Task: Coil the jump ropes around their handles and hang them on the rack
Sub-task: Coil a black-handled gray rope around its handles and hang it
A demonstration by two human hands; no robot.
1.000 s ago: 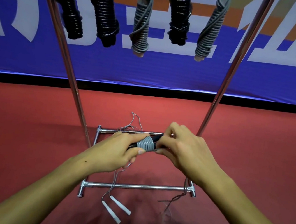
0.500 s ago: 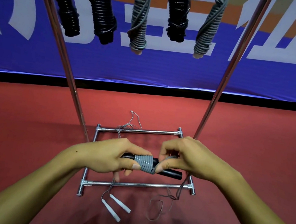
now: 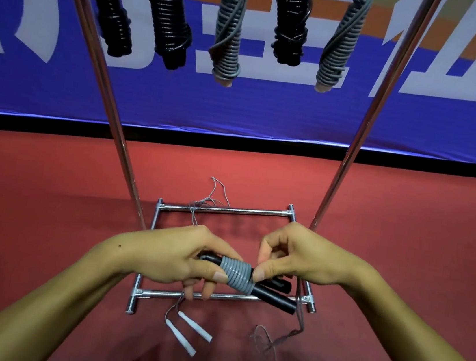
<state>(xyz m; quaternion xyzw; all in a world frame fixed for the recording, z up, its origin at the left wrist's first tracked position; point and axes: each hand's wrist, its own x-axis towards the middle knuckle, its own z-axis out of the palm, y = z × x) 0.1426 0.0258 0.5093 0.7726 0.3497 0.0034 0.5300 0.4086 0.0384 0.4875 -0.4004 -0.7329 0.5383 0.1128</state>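
Head view only. Left hand (image 3: 181, 259) is wrapped around the pair of black handles (image 3: 272, 292), thumb pressed on the grey coil (image 3: 238, 274). My read: this keeps the turns from slipping. Right hand (image 3: 299, 258) has its fingers (image 3: 264, 271) curled, thumb and forefinger pinching the grey rope right at the coil's end, likely to lay the next turn tight against the last. Handles held level over the rack base (image 3: 224, 299). Slack rope (image 3: 285, 338) trails off to the right and loops on the red floor (image 3: 46, 200), so plenty left to wind. Five coiled ropes (image 3: 229, 27) already hang from the rack above. Another rope with white handles (image 3: 189, 333) lies on the floor, uncoiled.
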